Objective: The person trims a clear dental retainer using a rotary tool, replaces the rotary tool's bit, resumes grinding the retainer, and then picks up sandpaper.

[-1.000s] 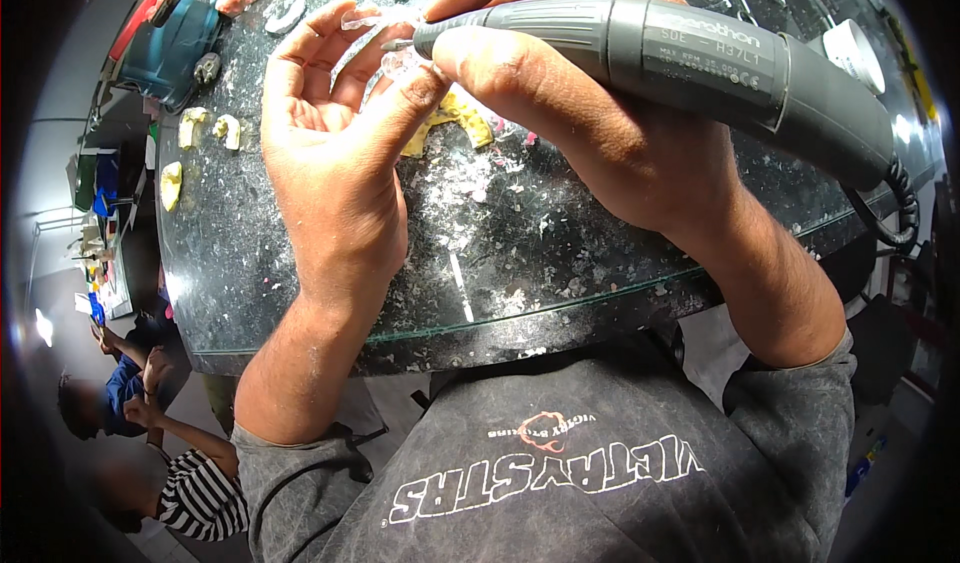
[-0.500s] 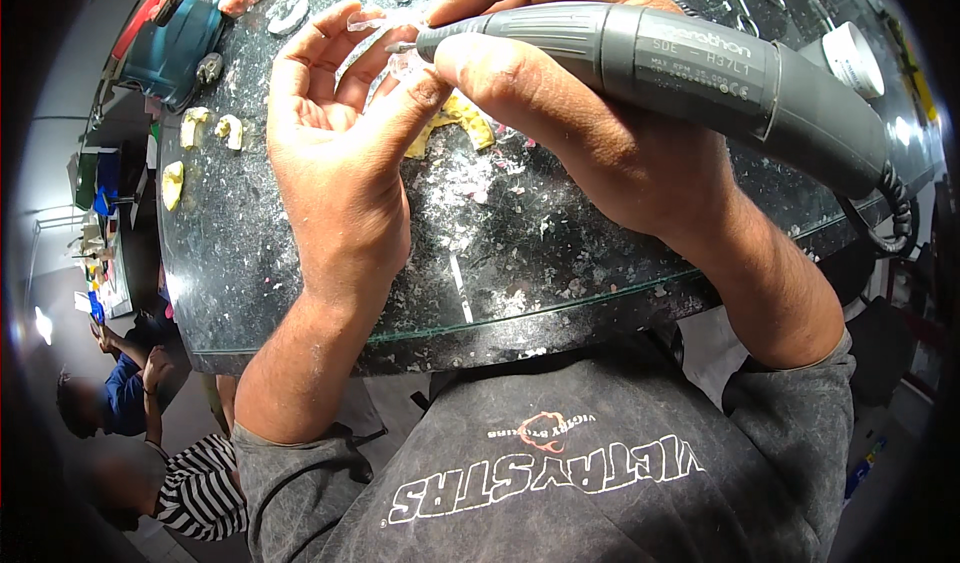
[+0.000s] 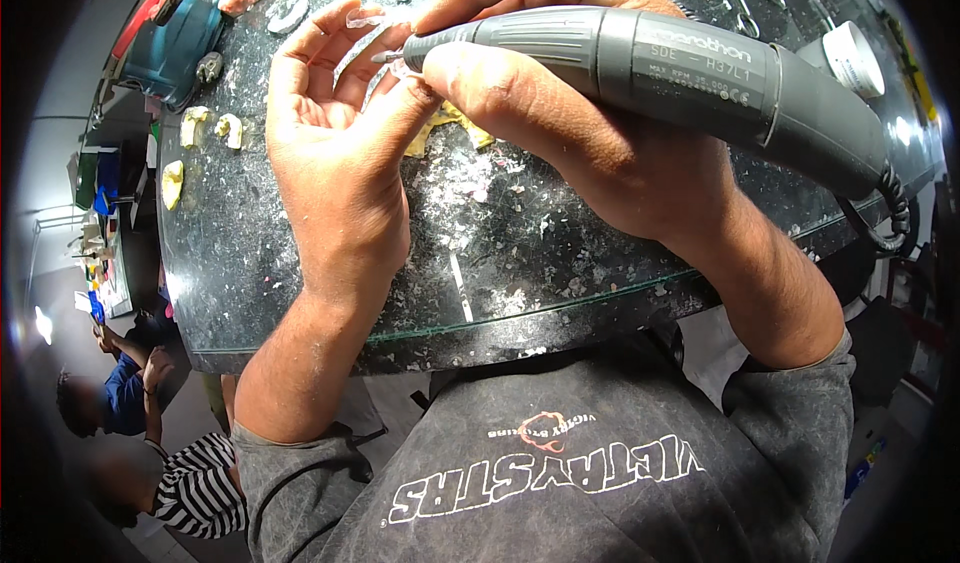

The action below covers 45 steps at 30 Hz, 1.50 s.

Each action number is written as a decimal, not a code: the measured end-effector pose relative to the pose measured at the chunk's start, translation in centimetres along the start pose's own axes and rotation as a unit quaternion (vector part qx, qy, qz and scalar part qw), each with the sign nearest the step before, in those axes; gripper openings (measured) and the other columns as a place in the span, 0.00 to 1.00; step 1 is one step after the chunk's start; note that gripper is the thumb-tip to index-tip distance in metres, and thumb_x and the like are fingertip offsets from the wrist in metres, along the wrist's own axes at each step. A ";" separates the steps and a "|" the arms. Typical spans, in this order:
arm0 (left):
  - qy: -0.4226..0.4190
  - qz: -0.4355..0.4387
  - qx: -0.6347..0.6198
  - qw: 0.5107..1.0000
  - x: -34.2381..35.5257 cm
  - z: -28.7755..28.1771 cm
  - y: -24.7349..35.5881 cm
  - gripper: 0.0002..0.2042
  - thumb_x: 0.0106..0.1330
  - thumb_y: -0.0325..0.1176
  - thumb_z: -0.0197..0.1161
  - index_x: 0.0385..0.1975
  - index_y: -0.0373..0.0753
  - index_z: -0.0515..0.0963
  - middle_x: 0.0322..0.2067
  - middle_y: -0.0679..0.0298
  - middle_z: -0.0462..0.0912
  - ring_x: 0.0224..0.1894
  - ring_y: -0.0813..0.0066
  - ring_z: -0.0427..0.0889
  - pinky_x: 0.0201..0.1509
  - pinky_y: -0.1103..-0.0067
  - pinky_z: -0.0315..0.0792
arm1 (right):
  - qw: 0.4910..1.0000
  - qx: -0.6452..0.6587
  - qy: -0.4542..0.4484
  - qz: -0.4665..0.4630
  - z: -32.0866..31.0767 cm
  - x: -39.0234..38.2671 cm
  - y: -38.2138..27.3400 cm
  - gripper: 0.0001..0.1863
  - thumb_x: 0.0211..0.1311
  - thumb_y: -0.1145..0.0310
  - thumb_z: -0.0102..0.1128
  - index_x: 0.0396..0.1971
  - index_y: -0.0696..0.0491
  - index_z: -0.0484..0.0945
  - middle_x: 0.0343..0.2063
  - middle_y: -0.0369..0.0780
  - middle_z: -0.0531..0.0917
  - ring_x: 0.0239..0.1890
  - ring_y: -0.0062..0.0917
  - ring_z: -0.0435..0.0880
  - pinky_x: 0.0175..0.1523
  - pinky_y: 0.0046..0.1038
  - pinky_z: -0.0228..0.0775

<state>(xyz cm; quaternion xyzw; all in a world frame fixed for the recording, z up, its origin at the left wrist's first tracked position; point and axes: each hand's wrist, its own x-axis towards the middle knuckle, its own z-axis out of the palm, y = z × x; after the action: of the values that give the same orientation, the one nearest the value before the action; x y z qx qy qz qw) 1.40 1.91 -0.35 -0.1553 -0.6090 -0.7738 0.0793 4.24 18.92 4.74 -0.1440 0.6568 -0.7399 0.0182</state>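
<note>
My left hand (image 3: 340,173), fingers curled, holds a thin clear plastic piece (image 3: 355,61) near the top centre. My right hand (image 3: 590,153) is wrapped round a dark grey rotary handpiece (image 3: 700,63), its thumb near the nose. The handpiece's metal tip (image 3: 385,57) lies at the clear piece among my left fingertips; I cannot make out whether they touch. A coiled cord (image 3: 892,208) hangs from the handpiece's back end. Beneath my hands a yellow moulded piece (image 3: 463,128) is partly hidden on the dark, dust-strewn table (image 3: 500,263).
Small yellow pieces (image 3: 195,128) lie at the left, near a teal machine (image 3: 175,48) and pale moulds (image 3: 288,13). At the right are scissors (image 3: 748,21) and a white tub (image 3: 855,58). Two other people (image 3: 125,393) are at the lower left, beside a cluttered bench.
My hands have shifted only slightly, the handpiece's nose moving a little left and down over the last half second. At lower left, the co-workers' arms have moved a little.
</note>
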 end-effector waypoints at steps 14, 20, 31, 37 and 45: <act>0.006 -0.007 0.014 1.000 0.0 0.2 0.2 0.36 0.53 0.29 0.74 0.60 0.29 0.62 0.59 0.51 0.69 0.62 0.63 0.69 0.69 0.68 0.63 | 0.999 0.046 -0.011 0.026 -0.4 0.2 -0.2 0.17 0.60 0.66 0.64 0.43 0.60 0.72 0.36 0.43 0.82 0.42 0.22 0.80 0.49 0.24 0.72; 0.007 -0.009 -0.037 0.999 0.1 0.5 0.7 0.30 0.54 0.15 0.67 0.58 0.27 0.62 0.53 0.51 0.71 0.57 0.62 0.74 0.61 0.72 0.72 | 0.991 0.126 -0.010 0.051 0.1 0.1 -0.1 0.17 0.60 0.67 0.63 0.43 0.61 0.71 0.36 0.43 0.82 0.42 0.22 0.81 0.49 0.24 0.72; -0.028 -0.058 -0.080 0.995 1.2 -0.4 1.1 0.29 0.55 0.16 0.65 0.60 0.27 0.66 0.54 0.49 0.73 0.56 0.61 0.76 0.59 0.69 0.75 | 0.996 -0.070 0.043 -0.020 -1.4 0.5 -0.7 0.14 0.63 0.69 0.61 0.40 0.64 0.72 0.30 0.41 0.82 0.33 0.19 0.79 0.39 0.22 0.72; -0.038 -0.049 -0.085 0.994 1.2 -0.7 0.9 0.30 0.55 0.17 0.65 0.60 0.28 0.66 0.54 0.49 0.74 0.56 0.61 0.76 0.59 0.70 0.74 | 0.989 -0.135 0.018 -0.063 -1.2 0.6 -0.8 0.13 0.63 0.69 0.61 0.39 0.64 0.74 0.30 0.42 0.83 0.33 0.20 0.81 0.40 0.23 0.73; -0.030 -0.058 -0.086 0.994 1.2 -0.6 0.8 0.30 0.55 0.17 0.65 0.60 0.29 0.66 0.54 0.50 0.74 0.56 0.63 0.76 0.60 0.70 0.74 | 0.998 -0.042 0.015 -0.042 -0.9 0.4 -0.6 0.11 0.63 0.71 0.60 0.39 0.63 0.74 0.31 0.43 0.83 0.36 0.21 0.82 0.41 0.23 0.74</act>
<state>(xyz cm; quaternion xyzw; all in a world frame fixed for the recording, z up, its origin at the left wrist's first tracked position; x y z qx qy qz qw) 0.38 1.22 0.66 -0.1485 -0.5501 -0.8218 0.0021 3.75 19.83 5.29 -0.1610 0.6809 -0.7139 -0.0282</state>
